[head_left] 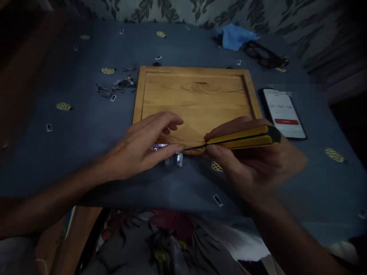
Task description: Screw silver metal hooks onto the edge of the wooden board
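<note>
My right hand is wrapped round a screwdriver with a yellow and black handle, its thin dark shaft pointing left. The shaft's tip reaches the near edge of a framed wooden panel, close to my left thumb. A shiny metal fitting sits at that edge, partly covered by my left hand; its exact kind is unclear. My left thumb lies across the fitting beside the tip, while the other fingers curve over the panel, apart from the thumb. Any screw under the tip is too small to make out.
Several small metal parts lie in a loose pile left of the panel. To its right is a phone with a lit screen. Dark glasses and a blue cloth rest at the back right, near the patterned wall.
</note>
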The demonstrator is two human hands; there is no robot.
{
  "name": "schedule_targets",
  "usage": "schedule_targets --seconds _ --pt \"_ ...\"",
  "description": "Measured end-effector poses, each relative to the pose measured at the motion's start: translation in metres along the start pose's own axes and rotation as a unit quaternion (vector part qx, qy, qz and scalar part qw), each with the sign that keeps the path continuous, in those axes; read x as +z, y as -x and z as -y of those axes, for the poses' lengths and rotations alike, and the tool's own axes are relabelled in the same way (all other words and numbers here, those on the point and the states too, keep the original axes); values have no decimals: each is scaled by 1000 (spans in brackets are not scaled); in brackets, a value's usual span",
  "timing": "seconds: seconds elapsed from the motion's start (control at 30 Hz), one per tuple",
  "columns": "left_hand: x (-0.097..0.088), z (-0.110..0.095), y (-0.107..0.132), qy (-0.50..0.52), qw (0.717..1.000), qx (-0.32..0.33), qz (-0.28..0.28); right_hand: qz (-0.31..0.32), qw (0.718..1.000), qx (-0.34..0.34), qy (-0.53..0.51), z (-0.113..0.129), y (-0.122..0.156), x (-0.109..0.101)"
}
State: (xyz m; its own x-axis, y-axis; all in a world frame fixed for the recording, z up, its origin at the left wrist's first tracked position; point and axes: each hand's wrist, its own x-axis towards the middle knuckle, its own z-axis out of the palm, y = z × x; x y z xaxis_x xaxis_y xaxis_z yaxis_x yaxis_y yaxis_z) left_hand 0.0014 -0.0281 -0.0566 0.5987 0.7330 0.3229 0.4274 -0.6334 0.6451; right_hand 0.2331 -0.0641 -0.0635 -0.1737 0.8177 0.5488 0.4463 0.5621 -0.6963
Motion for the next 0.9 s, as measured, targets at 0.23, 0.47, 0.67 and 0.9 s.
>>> schedule_targets --seconds 0.23,0.47,0.67,0.9 --pt "-8 -28 -17 53 997 43 -40 -31 999 -13 7 9 -8 6" --pt "-7 -40 -24 148 987 29 -50 -17 999 22 -47 4 -15 6" --pt "0 -39 -29 141 988 -12 -58 13 989 51 -137 0 -25 8" --pt "0 -35 -37 116 989 -31 -89 63 979 17 -193 -23 -24 10"
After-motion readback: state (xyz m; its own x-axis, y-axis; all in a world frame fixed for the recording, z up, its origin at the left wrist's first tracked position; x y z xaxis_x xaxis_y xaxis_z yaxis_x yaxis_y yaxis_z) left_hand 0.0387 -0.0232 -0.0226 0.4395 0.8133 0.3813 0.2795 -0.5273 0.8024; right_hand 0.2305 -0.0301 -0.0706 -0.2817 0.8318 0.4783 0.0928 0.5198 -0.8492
